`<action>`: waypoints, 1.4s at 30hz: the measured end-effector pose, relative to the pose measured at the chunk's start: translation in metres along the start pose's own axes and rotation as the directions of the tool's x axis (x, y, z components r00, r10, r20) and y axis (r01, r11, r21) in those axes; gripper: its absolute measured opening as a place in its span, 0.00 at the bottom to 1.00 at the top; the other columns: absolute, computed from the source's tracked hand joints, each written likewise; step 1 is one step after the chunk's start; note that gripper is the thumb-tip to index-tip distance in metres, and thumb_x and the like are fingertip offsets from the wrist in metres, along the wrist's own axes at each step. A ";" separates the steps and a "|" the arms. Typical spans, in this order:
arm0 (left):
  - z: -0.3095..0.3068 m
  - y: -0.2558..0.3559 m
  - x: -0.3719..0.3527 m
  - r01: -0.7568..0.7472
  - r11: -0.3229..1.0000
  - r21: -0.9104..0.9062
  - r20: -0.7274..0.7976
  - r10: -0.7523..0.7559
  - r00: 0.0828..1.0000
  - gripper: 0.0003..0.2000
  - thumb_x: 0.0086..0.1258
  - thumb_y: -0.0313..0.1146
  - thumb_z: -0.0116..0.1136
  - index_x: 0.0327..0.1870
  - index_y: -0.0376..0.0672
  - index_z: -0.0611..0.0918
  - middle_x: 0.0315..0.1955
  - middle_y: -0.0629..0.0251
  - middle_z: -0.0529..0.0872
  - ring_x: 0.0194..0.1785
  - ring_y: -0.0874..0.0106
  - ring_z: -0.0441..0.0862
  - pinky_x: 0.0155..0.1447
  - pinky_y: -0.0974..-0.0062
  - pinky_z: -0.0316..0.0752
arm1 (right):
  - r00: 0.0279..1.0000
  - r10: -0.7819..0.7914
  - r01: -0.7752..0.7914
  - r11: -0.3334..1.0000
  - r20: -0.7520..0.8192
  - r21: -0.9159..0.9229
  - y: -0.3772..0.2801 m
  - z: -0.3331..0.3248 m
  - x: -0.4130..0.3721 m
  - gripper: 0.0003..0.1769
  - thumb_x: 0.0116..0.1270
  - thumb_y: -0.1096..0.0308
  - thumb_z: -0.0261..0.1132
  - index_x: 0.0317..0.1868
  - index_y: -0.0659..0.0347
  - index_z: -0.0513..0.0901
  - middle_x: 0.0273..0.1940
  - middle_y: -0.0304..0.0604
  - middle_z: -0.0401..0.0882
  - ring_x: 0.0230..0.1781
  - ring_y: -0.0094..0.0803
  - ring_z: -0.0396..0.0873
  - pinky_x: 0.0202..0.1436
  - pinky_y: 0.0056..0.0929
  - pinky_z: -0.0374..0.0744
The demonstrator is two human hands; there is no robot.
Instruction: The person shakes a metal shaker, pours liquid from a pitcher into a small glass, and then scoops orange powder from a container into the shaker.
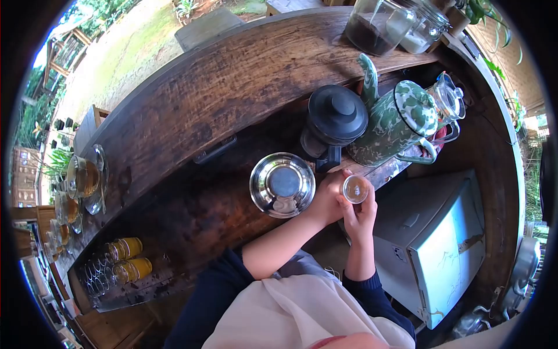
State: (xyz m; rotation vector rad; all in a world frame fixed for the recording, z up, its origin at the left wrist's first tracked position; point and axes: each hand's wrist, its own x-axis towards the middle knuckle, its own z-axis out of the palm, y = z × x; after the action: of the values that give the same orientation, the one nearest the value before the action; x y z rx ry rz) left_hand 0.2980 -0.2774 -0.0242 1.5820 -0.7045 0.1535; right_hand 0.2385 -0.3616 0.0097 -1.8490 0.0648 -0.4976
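A small clear cup (pixel 355 189) with a brownish tint inside is held in front of me, its round mouth facing up. My right hand (pixel 361 216) grips it from the near side, thumb and fingers around its wall. From the left, my left hand (pixel 329 196) closes against the same cup, with most of its fingers hidden behind. Just left of my hands sits a shiny steel bowl-like vessel (pixel 283 184). Beyond them stands a French press (pixel 336 119) with a black lid, its handle close to my left hand.
A green-marbled enamel kettle (pixel 386 131) and a glass pot (pixel 449 102) stand at the right. Glass jars (pixel 378 29) are on the wooden counter (pixel 232 75). Yellow-filled glasses (pixel 132 269) and amber drinks (pixel 81 177) are at the left. A pale box (pixel 433 250) stands lower right.
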 end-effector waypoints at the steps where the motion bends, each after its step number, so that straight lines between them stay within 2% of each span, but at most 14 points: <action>1: -0.001 0.000 0.000 0.004 1.000 0.002 0.000 -0.004 1.000 0.10 0.53 0.30 0.66 0.35 0.39 0.79 0.33 0.55 0.82 0.36 0.57 0.83 0.39 0.66 0.78 | 1.000 0.003 -0.003 1.000 0.002 0.003 0.000 0.001 0.000 0.27 0.59 0.72 0.71 0.56 0.70 0.71 0.54 0.54 0.79 0.58 0.40 0.77 0.61 0.33 0.72; 10: -0.004 0.006 0.005 -0.017 1.000 0.005 0.042 0.017 0.999 0.11 0.52 0.29 0.66 0.35 0.40 0.80 0.35 0.55 0.82 0.38 0.57 0.82 0.41 0.66 0.77 | 0.999 0.031 -0.031 0.999 0.019 0.008 -0.003 -0.002 0.002 0.26 0.60 0.71 0.71 0.56 0.70 0.72 0.51 0.51 0.80 0.52 0.35 0.79 0.56 0.30 0.75; 16: -0.005 0.005 0.003 0.017 1.000 0.007 0.029 -0.018 0.999 0.11 0.53 0.28 0.65 0.38 0.39 0.81 0.38 0.55 0.82 0.43 0.58 0.82 0.45 0.66 0.77 | 0.999 -0.035 0.034 0.997 -0.015 -0.073 -0.001 0.001 0.002 0.25 0.61 0.70 0.71 0.56 0.66 0.73 0.46 0.45 0.80 0.44 0.26 0.80 0.43 0.21 0.78; 25: -0.007 0.002 -0.007 0.125 0.990 0.064 0.037 -0.128 0.991 0.18 0.53 0.31 0.65 0.47 0.41 0.80 0.47 0.54 0.81 0.53 0.55 0.76 0.59 0.62 0.71 | 1.000 -0.020 0.021 0.998 -0.018 0.055 0.004 0.005 -0.004 0.23 0.63 0.74 0.69 0.57 0.67 0.73 0.46 0.41 0.79 0.46 0.22 0.77 0.46 0.21 0.78; 26: -0.006 0.001 -0.011 0.317 0.846 -0.428 0.068 -0.320 0.945 0.18 0.54 0.32 0.65 0.48 0.41 0.80 0.48 0.53 0.80 0.53 0.54 0.76 0.59 0.61 0.71 | 1.000 0.015 -0.015 0.998 0.003 0.065 0.004 0.005 -0.005 0.23 0.63 0.74 0.68 0.57 0.67 0.73 0.47 0.41 0.79 0.47 0.22 0.77 0.47 0.22 0.78; 27: -0.011 0.003 -0.013 0.313 0.846 -0.431 0.063 -0.318 0.946 0.18 0.54 0.32 0.65 0.48 0.41 0.80 0.48 0.53 0.80 0.53 0.54 0.76 0.59 0.61 0.71 | 1.000 0.011 -0.012 0.998 0.007 0.062 0.003 0.007 -0.007 0.23 0.63 0.74 0.68 0.57 0.67 0.73 0.47 0.41 0.79 0.47 0.22 0.77 0.47 0.22 0.78; 29: -0.022 0.004 -0.018 0.311 0.950 0.012 0.146 -0.309 0.940 0.20 0.55 0.31 0.64 0.50 0.40 0.79 0.50 0.53 0.80 0.54 0.54 0.76 0.60 0.61 0.71 | 0.999 0.030 -0.033 0.997 0.041 0.073 -0.001 0.010 -0.011 0.22 0.63 0.74 0.68 0.57 0.66 0.73 0.47 0.40 0.79 0.47 0.22 0.76 0.48 0.22 0.77; 31: -0.035 0.022 -0.022 0.398 0.917 0.012 0.161 -0.394 0.905 0.20 0.55 0.30 0.65 0.50 0.40 0.79 0.50 0.52 0.80 0.54 0.54 0.76 0.58 0.62 0.73 | 0.999 0.023 -0.028 0.994 0.046 0.102 -0.004 0.017 -0.015 0.22 0.64 0.74 0.68 0.56 0.66 0.73 0.47 0.39 0.78 0.48 0.22 0.76 0.48 0.22 0.77; 34: -0.042 0.026 -0.029 0.315 0.938 0.144 0.090 -0.329 0.940 0.18 0.54 0.28 0.66 0.47 0.38 0.80 0.46 0.53 0.81 0.50 0.56 0.80 0.53 0.64 0.76 | 0.996 0.049 -0.059 0.988 0.069 0.140 -0.008 0.025 -0.021 0.22 0.64 0.74 0.68 0.57 0.65 0.72 0.47 0.39 0.78 0.49 0.23 0.76 0.48 0.22 0.78; 36: -0.045 0.024 -0.031 0.571 0.796 -0.203 0.208 -0.535 0.819 0.16 0.55 0.26 0.65 0.46 0.35 0.79 0.40 0.54 0.83 0.44 0.59 0.83 0.47 0.68 0.79 | 0.996 0.057 -0.066 0.989 0.072 0.132 -0.009 0.029 -0.024 0.22 0.64 0.74 0.68 0.57 0.66 0.72 0.47 0.39 0.78 0.49 0.23 0.76 0.48 0.22 0.78; 37: -0.046 0.025 -0.036 0.577 0.792 -0.201 0.202 -0.542 0.815 0.16 0.55 0.26 0.65 0.46 0.35 0.79 0.40 0.54 0.83 0.44 0.59 0.83 0.47 0.68 0.79 | 0.995 0.069 -0.077 0.989 0.069 0.125 -0.009 0.031 -0.027 0.22 0.64 0.74 0.68 0.57 0.66 0.72 0.47 0.39 0.78 0.48 0.23 0.76 0.48 0.23 0.78; 39: -0.045 0.025 -0.045 0.237 0.971 -0.025 -0.018 -0.237 0.971 0.10 0.69 0.32 0.47 0.45 0.36 0.76 0.27 0.55 0.83 0.25 0.64 0.82 0.29 0.69 0.75 | 0.985 0.140 -0.152 0.981 0.101 0.121 -0.013 0.034 -0.032 0.21 0.64 0.75 0.67 0.56 0.67 0.72 0.47 0.40 0.78 0.48 0.23 0.76 0.48 0.23 0.78; 41: -0.046 0.020 -0.050 0.269 0.963 0.031 -0.031 -0.268 0.963 0.11 0.70 0.32 0.46 0.44 0.34 0.76 0.25 0.57 0.82 0.23 0.64 0.81 0.28 0.69 0.76 | 0.993 0.058 -0.071 0.988 0.101 0.134 -0.016 0.037 -0.034 0.21 0.64 0.76 0.67 0.56 0.68 0.72 0.47 0.41 0.78 0.47 0.23 0.76 0.48 0.23 0.78; 42: -0.048 0.022 -0.050 0.411 0.903 -0.126 0.022 -0.412 0.911 0.11 0.63 0.28 0.54 0.44 0.33 0.77 0.34 0.54 0.82 0.34 0.62 0.82 0.38 0.68 0.77 | 0.993 0.058 -0.072 0.989 0.107 0.133 -0.016 0.039 -0.036 0.21 0.64 0.76 0.67 0.56 0.68 0.72 0.47 0.41 0.78 0.47 0.23 0.76 0.48 0.23 0.78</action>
State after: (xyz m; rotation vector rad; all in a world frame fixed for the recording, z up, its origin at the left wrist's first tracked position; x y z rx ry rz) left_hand 0.2613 -0.2144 -0.0225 1.5699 -0.3529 -0.1978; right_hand 0.2172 -0.3113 0.0042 -1.7296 0.0209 -0.3523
